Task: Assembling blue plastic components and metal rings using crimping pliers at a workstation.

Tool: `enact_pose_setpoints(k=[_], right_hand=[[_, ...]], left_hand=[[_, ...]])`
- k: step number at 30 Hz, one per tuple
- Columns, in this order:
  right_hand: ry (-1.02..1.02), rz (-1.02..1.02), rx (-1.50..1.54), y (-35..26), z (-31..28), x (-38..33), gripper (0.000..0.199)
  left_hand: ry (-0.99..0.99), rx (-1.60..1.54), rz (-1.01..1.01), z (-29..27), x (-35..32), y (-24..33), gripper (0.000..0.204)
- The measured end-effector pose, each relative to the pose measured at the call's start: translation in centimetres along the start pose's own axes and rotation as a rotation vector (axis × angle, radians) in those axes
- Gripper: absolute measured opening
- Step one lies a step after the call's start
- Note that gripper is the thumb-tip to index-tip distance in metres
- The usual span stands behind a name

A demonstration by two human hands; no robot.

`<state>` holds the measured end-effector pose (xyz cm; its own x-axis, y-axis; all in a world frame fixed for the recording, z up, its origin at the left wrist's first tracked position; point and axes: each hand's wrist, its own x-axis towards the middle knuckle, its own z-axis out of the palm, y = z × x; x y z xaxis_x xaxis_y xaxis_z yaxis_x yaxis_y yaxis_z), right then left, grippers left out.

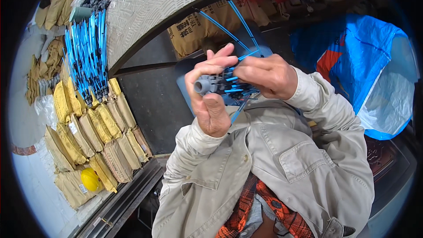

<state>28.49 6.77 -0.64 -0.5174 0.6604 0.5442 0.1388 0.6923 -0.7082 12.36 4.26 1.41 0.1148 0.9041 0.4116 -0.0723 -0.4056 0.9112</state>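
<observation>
My left hand [209, 101] is wrapped round a grey hub [204, 86] with a round open end, its fingers and thumb closed on the sides. Thin blue rods with black parts fan out from the hub, and two long blue rods [224, 31] reach up and away past my hands. Against the rods, on the far side of the hub, my right hand [269, 77] has its fingers pinched together on a blue rod [247, 54]. My right fingers partly hide where the rods join the hub. The whole assembly is held above my lap.
A grey textured table [145, 13] curves round ahead of me. At left lies a bundle of similar blue-rod pieces [88, 55] by rows of brown paper packets [99, 136] and a yellow round object [90, 179]. A blue and white woven sack [374, 70] stands at right; a printed brown sack [189, 35] lies ahead.
</observation>
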Motion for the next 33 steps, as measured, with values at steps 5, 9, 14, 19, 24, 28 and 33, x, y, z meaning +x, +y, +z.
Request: enact_pose_setpoints(k=[5,9,14,19,24,28,33], right_hand=[[0.052,-0.006,-0.080,-1.4,0.1,-0.5,0.030],[0.116,0.029,-0.111,-2.0,0.7,-1.5,0.031],[0.181,0.041,-0.201,-2.7,1.4,-1.8,0.025],[0.204,0.065,-0.172,-2.6,1.4,-1.7,0.017],[0.154,0.208,0.067,-2.5,0.3,-1.6,0.011],[0.095,0.296,0.205,-2.5,-0.4,-1.3,0.009],[-0.053,0.262,0.311,-1.8,-1.2,-0.4,0.010]], left_hand=[[0.020,0.113,0.090,1.0,0.0,0.2,0.033],[0.063,0.156,0.098,1.9,-0.2,0.2,0.023],[0.088,0.141,0.086,1.9,-0.1,0.5,0.019],[0.065,0.107,0.094,1.3,-0.2,0.4,0.021],[0.044,0.129,0.099,1.4,-0.1,0.6,0.024],[0.047,0.121,0.084,1.8,0.0,0.8,0.027],[0.097,0.026,0.062,1.4,-0.3,1.0,0.031]])
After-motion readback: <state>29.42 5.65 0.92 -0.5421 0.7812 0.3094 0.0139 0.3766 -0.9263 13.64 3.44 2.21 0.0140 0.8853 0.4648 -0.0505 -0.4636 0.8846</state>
